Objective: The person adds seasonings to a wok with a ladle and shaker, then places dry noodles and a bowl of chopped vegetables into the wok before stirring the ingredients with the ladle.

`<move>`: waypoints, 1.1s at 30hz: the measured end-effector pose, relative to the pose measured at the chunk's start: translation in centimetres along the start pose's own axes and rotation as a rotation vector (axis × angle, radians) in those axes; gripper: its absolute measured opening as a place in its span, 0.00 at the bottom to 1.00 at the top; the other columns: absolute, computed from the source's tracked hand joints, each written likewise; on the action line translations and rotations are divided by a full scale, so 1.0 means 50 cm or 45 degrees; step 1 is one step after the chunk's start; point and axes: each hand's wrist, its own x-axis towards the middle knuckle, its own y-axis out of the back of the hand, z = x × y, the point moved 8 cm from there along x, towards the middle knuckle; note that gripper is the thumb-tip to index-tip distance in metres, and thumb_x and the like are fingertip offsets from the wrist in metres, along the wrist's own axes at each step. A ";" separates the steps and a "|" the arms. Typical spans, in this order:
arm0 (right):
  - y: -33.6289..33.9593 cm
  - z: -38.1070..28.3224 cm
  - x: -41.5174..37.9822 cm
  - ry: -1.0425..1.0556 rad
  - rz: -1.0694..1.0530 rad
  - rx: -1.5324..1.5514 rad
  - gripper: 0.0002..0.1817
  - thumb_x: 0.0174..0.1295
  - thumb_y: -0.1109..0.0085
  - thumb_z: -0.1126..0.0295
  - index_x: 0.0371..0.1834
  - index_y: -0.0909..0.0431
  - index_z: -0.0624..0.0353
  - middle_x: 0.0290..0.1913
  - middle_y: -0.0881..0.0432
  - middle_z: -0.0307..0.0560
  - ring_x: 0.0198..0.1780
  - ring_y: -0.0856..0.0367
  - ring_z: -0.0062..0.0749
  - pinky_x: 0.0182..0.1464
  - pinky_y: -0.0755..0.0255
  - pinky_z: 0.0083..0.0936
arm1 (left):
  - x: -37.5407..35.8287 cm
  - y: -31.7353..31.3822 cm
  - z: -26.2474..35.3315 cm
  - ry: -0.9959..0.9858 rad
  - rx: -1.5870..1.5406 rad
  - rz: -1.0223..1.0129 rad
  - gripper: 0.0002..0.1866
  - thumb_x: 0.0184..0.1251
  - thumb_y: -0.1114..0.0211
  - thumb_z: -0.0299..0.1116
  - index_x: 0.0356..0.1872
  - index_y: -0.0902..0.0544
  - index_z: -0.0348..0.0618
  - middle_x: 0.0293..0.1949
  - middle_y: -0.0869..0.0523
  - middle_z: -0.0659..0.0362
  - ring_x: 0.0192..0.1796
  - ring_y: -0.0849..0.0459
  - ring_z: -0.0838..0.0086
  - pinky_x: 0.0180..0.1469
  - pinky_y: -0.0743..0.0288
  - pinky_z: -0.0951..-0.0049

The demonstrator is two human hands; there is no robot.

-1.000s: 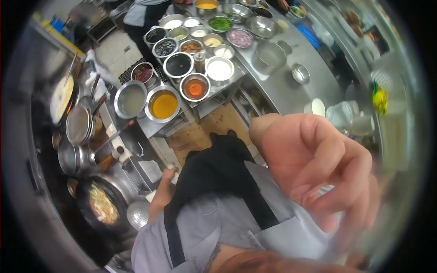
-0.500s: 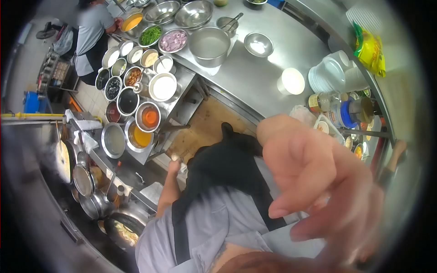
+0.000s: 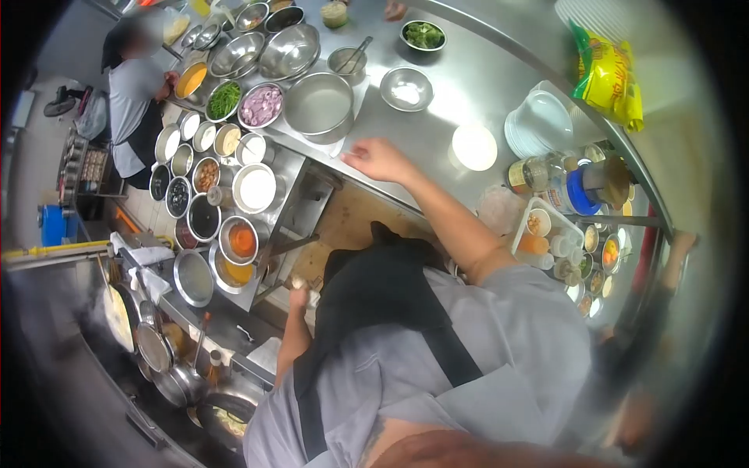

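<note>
My right hand (image 3: pixel 380 161) reaches over the front edge of the steel counter (image 3: pixel 425 168). Its fingers are loosely bent and a little apart, with nothing visible in them. Close to its fingertips stands a wide steel pot (image 3: pixel 318 108), with a white sheet or cloth (image 3: pixel 334 147) under it. My left hand (image 3: pixel 299 295) hangs low by the black apron (image 3: pixel 374 292). Its fingers are curled round something pale and small that I cannot make out. An empty steel bowl (image 3: pixel 406 89) and a white round container (image 3: pixel 473 147) sit farther along the counter.
Bowls of sliced purple onion (image 3: pixel 260 105), chopped greens (image 3: pixel 225 100) and sauces crowd the left. Steaming pans (image 3: pixel 118 316) and a wok (image 3: pixel 226 413) are lower left. Plates (image 3: pixel 538 125) and a plastic tray (image 3: pixel 550 226) stand right. Another person (image 3: pixel 136 101) works at upper left.
My right hand has moved from close before the camera to the counter edge by the pot. The view has shifted, bringing a bowl of green leaves fully into sight. My left hand stays low.
</note>
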 end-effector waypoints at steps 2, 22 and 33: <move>-0.041 0.173 0.039 -0.187 -0.054 -0.343 0.23 0.64 0.36 0.59 0.56 0.21 0.64 0.52 0.16 0.56 0.50 0.16 0.46 0.55 0.24 0.38 | 0.032 0.008 -0.093 -0.077 0.185 -0.010 0.26 0.55 0.34 0.42 0.48 0.15 0.28 0.45 0.12 0.47 0.47 0.14 0.60 0.49 0.24 0.61; 0.080 0.248 0.100 -0.146 1.011 -0.276 0.32 0.61 0.37 0.61 0.67 0.28 0.66 0.54 0.17 0.66 0.60 0.20 0.57 0.65 0.27 0.40 | 0.080 0.073 -0.283 -0.051 0.261 0.009 0.26 0.59 0.38 0.52 0.51 0.15 0.45 0.52 0.15 0.43 0.56 0.17 0.52 0.57 0.25 0.57; 0.054 -0.593 -0.164 0.877 0.203 -0.354 0.13 0.59 0.30 0.62 0.25 0.14 0.60 0.20 0.20 0.46 0.22 0.22 0.35 0.27 0.31 0.30 | 0.141 0.134 -0.488 0.078 0.393 -0.034 0.25 0.62 0.41 0.56 0.55 0.14 0.57 0.57 0.16 0.42 0.60 0.19 0.48 0.61 0.26 0.55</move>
